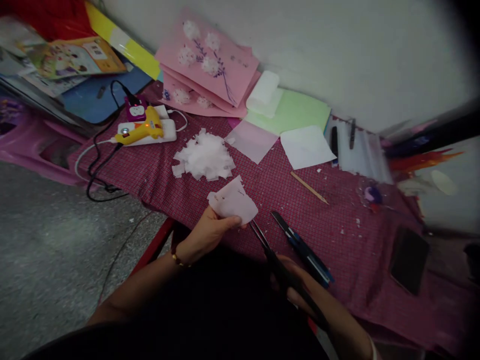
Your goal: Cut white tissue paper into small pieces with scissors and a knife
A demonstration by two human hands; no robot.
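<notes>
My left hand [212, 230] pinches a white piece of paper [234, 200] between thumb and fingers, over the front edge of the table. The paper has an uneven outline and a few small dark marks. In my right hand [296, 280] is a pair of black-handled scissors [275, 265], with the blade tips at the paper's lower right edge. The fingers of that hand are partly hidden behind the handles. Beyond the held paper lies a heap of small white paper pieces [206, 155]. A blue utility knife [303, 247] rests on the cloth just right of the scissors.
A yellow glue gun [142, 127] lies on a white power strip [168, 131], with loose cables at the left table edge. Pink cards with white flowers [210, 60] lean on the wall. White sheets [305, 147], a wooden stick [309, 187] and a dark phone-like slab [410, 260] lie rightward.
</notes>
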